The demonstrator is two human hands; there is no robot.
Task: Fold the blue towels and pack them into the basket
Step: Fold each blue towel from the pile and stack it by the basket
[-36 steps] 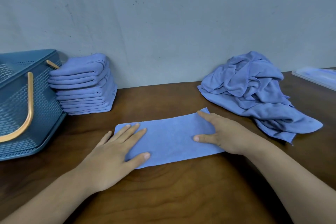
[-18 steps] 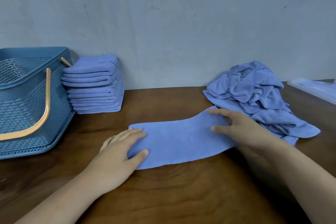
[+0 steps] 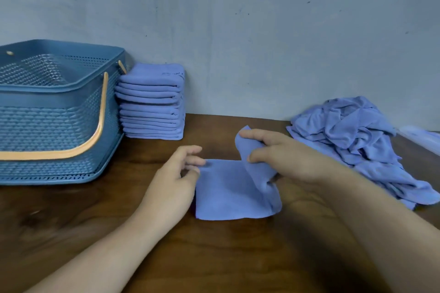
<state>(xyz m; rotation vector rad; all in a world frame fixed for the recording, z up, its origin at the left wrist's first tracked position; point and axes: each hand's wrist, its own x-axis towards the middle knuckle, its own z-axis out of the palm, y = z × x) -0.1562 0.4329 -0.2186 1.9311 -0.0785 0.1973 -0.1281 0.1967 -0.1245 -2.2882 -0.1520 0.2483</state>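
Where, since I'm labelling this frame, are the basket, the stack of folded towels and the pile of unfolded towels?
basket (image 3: 47,126), head view, front woven wall.
stack of folded towels (image 3: 152,107), head view, front folded edges.
pile of unfolded towels (image 3: 352,131), head view, crumpled middle.

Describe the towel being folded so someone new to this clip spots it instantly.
On the brown table, look midway between the blue basket and the crumpled heap. The towel lies flat there with its right end lifted by the right hand; unlike the stacked towels, it is single, half-folded.
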